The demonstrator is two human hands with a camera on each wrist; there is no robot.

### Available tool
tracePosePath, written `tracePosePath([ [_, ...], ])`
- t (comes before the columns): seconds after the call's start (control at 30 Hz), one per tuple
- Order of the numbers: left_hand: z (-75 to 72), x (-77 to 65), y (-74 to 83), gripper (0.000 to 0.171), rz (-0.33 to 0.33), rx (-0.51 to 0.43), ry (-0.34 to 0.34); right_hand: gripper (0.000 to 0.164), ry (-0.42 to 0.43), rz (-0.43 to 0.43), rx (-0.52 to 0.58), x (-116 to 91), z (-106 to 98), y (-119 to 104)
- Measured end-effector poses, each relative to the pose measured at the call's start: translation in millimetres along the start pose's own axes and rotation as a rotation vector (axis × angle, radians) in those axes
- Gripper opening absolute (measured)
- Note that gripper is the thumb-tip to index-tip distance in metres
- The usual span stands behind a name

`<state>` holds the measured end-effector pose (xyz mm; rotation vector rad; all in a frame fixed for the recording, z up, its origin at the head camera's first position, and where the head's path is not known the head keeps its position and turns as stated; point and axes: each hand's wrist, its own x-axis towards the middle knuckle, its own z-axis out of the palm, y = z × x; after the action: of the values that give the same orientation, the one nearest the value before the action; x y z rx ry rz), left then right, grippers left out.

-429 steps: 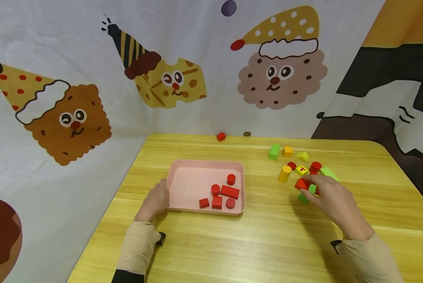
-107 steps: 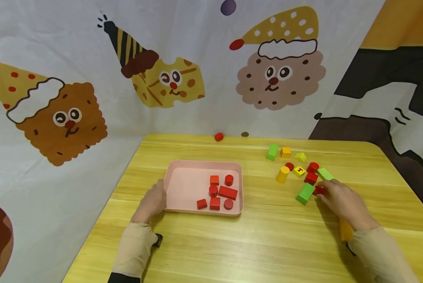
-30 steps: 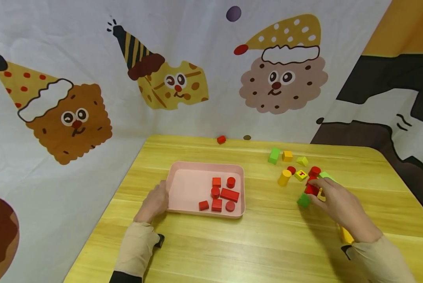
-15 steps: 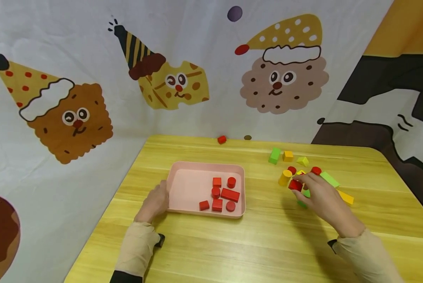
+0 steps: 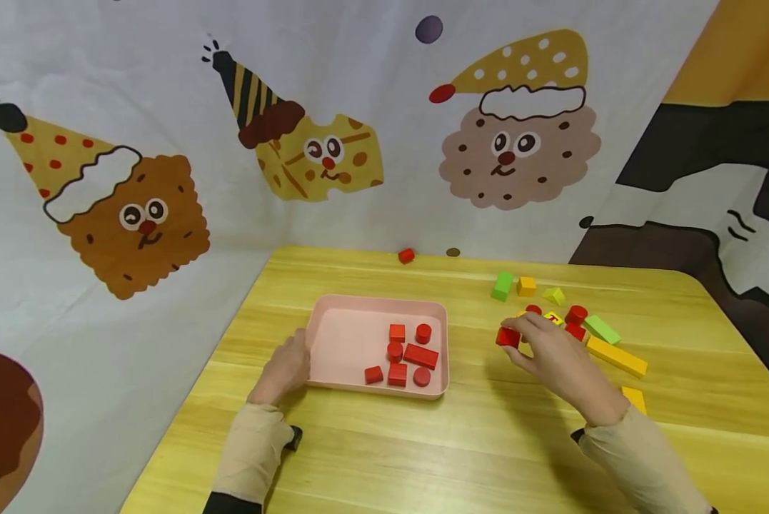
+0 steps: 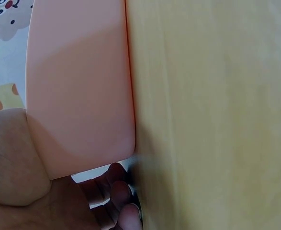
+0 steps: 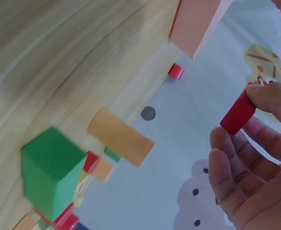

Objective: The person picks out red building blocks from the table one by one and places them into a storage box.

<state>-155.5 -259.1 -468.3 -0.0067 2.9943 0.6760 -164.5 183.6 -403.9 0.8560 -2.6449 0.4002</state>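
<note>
With the tray as the clock's centre and 12 at the table's far edge, the right hand (image 5: 554, 357) was at 3 o'clock, outside the wall. Its thumb and fingers pinched a small red box-shaped wooden-looking block (image 5: 508, 337) raised above the table (image 5: 461, 450); the gap between them was only as wide as the block, and the spare fingers curved loosely beside it.

The left hand (image 5: 284, 368) was at 9 o'clock, gripping the end of the pink rectangular plastic tray (image 5: 345, 343), with the thumb at the rim and the other fingers bent outside the wall; how many of those touched it was hard to tell from the wrist view.

Seven red pieces lay inside, from 2 o'clock round to 6. The step in hand looked like bringing one more red piece to join them. The next move seemed to call for a carry toward 9 o'clock, over the near wall at 3, then a low release beside the others while the left hand steadied the tray.

Further reds, judged likely to need the same handling, lay out on the table: a red cylinder (image 5: 576, 315) near 3 o'clock, touching or close to a light green flat block (image 5: 602, 330), and a small red piece (image 5: 406, 255) just past 12.
</note>
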Motion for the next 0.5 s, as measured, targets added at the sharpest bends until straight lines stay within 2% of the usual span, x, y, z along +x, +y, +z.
tracePosePath([
  [0.23, 1.5, -2.3, -1.8, 0.022, 0.000, -0.018, 0.012, 0.035, -0.019, -0.044, 0.017, 16, 8, -15],
  [0.5, 2.1, -0.4, -1.9, 0.023, 0.011, -0.017, 0.023, 0.038, -0.063, -0.050, -0.004, 28, 19, -30],
])
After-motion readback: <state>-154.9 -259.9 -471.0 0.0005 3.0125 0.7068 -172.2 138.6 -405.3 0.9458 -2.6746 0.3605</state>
